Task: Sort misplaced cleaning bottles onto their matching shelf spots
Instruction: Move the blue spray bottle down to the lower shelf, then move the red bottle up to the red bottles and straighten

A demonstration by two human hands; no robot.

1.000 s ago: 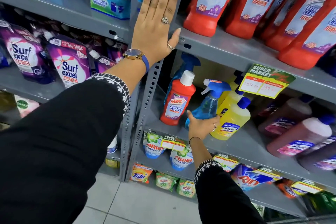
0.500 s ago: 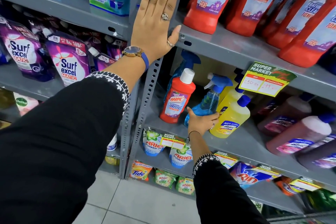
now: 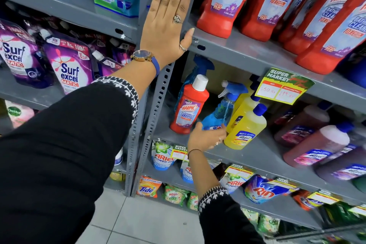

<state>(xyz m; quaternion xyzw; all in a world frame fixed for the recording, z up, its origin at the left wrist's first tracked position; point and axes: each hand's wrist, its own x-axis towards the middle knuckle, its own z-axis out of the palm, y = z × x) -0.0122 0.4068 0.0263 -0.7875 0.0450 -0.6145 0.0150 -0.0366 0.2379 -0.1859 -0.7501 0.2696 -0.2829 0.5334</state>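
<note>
Against the grey shelf upright (image 3: 158, 93), left hand (image 3: 166, 25) pressed flat, fingers spread. Below, right hand (image 3: 206, 137) wrapped round blue spray bottle (image 3: 221, 113), red Harpic bottle (image 3: 190, 109) just left of it.

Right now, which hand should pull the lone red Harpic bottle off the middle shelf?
Right. The right hand sits at the blue spray bottle, beside the red Harpic bottle. The left hand is flat against the shelf upright, a shelf higher.
</note>
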